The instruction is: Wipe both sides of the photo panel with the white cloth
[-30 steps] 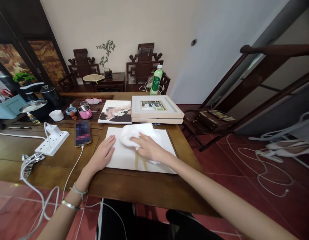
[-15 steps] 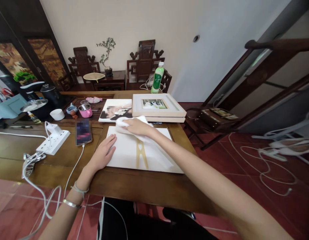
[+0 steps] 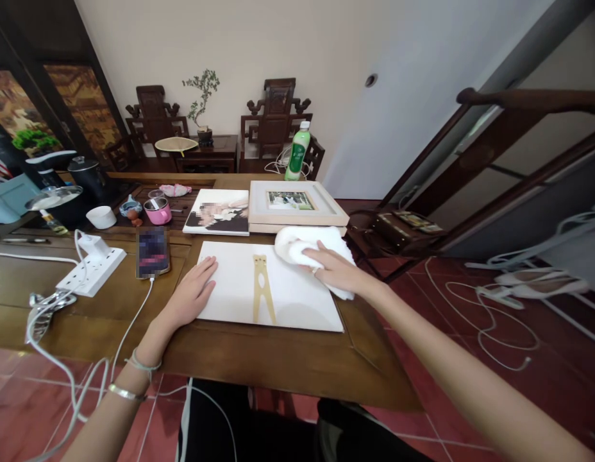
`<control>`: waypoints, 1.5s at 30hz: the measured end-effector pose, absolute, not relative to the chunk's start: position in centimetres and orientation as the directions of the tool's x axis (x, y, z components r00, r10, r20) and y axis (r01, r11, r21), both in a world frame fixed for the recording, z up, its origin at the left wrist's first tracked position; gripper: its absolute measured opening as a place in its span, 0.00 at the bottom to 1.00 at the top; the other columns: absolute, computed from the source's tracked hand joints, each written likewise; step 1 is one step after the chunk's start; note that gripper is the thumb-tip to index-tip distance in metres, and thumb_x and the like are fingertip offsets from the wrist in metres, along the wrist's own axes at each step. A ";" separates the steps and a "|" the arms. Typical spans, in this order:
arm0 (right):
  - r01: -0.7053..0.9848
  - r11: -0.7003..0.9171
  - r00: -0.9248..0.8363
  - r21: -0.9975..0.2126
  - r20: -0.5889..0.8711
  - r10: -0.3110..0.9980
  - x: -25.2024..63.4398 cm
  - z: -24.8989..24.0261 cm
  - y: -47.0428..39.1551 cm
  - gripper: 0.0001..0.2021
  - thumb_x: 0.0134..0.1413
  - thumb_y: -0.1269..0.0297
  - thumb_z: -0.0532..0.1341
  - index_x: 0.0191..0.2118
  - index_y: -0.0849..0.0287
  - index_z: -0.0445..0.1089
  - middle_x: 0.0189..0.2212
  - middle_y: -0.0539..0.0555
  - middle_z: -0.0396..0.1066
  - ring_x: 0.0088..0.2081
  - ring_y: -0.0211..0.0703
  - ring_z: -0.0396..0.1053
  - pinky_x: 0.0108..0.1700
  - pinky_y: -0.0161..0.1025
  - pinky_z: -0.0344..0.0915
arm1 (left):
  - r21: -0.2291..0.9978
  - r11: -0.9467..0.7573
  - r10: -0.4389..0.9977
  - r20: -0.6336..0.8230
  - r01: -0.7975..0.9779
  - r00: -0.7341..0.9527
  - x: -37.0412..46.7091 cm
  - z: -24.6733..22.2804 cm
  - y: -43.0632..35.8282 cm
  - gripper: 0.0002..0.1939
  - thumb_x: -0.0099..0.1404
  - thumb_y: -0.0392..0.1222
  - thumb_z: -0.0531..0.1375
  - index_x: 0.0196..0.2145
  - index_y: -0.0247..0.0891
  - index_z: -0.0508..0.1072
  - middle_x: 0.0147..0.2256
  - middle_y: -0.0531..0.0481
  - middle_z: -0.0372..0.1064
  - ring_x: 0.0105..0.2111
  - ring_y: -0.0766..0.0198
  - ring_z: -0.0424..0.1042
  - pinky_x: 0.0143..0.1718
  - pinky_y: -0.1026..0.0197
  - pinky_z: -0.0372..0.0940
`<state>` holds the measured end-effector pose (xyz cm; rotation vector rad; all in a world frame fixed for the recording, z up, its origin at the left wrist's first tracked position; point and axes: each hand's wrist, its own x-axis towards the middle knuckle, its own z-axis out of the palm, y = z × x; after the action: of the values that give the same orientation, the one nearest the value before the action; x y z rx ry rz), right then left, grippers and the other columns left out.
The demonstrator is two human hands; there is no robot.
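A white flat board (image 3: 230, 289), which looks like the back of a picture frame, lies on the wooden table. A tan A-shaped stand piece (image 3: 261, 289) is fixed at its middle. My left hand (image 3: 194, 292) rests with fingers stretched out on the board's left edge. My right hand (image 3: 336, 266) is closed on a bunched white cloth (image 3: 297, 244). The cloth lies over the board's upper right corner and hangs past its right edge. Its folds hide part of my right fingers.
Behind the board are a photo panel (image 3: 218, 212) and stacked white picture frames (image 3: 326, 205), with a green bottle (image 3: 297, 154) beyond. To the left are a charging phone (image 3: 152, 252), a power strip (image 3: 98, 269), a pink cup (image 3: 158, 210) and a white cup (image 3: 101, 217).
My right hand has moved the cloth from the board's upper left and middle to its right corner, uncovering the top of the stand piece. My left hand stays on the left edge.
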<state>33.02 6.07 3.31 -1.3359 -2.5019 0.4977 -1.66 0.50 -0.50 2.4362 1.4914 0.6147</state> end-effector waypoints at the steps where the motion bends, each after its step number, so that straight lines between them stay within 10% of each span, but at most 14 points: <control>1: 0.735 0.552 -0.565 -0.394 0.095 0.820 32.8 2.9 5.7 0.12 0.55 0.67 0.52 0.42 0.58 0.70 0.54 0.58 0.68 0.61 0.58 0.56 0.61 0.60 0.48 | 0.394 -0.464 0.885 0.239 0.794 0.399 -1.7 -0.5 0.5 0.25 0.70 0.43 0.46 0.61 0.32 0.59 0.64 0.40 0.51 0.65 0.56 0.49 0.65 0.47 0.47; 8: 0.632 0.721 -0.719 -0.285 0.132 0.682 32.7 2.9 -1.8 0.20 0.39 0.81 0.51 0.39 0.60 0.69 0.64 0.60 0.53 0.67 0.50 0.40 0.65 0.61 0.36 | 0.393 -0.470 0.882 0.249 0.790 0.401 -1.7 -0.4 0.7 0.25 0.70 0.45 0.46 0.61 0.34 0.59 0.64 0.41 0.52 0.65 0.55 0.50 0.65 0.46 0.47; 15: 0.568 0.748 -0.799 -0.343 -0.012 0.601 33.5 5.1 -9.6 0.21 0.33 0.82 0.51 0.35 0.57 0.70 0.64 0.54 0.53 0.66 0.50 0.44 0.66 0.57 0.38 | 0.393 -0.472 0.880 0.258 0.789 0.398 -1.7 -0.6 0.6 0.25 0.70 0.45 0.46 0.61 0.33 0.59 0.64 0.41 0.52 0.65 0.56 0.50 0.65 0.47 0.47; 32: 0.751 0.432 -0.510 -0.499 -0.024 0.860 33.0 5.1 9.1 0.24 0.61 0.51 0.49 0.57 0.54 0.65 0.59 0.54 0.63 0.59 0.59 0.58 0.60 0.55 0.55 | 0.415 -0.475 0.880 0.248 0.776 0.406 -1.6 -0.3 0.6 0.25 0.70 0.45 0.46 0.61 0.35 0.59 0.64 0.42 0.52 0.65 0.55 0.49 0.65 0.46 0.47; 45: 0.609 0.735 -0.742 -0.298 0.114 0.660 32.0 3.4 -5.9 0.19 0.35 0.81 0.52 0.33 0.58 0.70 0.63 0.58 0.55 0.66 0.53 0.45 0.66 0.61 0.39 | 0.420 -0.456 0.890 0.235 0.785 0.391 -1.6 -0.6 0.7 0.25 0.70 0.44 0.46 0.61 0.32 0.59 0.64 0.40 0.51 0.65 0.55 0.49 0.65 0.47 0.46</control>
<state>31.97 -5.94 3.39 -1.0095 -2.7246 0.3578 -1.61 0.66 -0.64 2.4097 1.4823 0.6338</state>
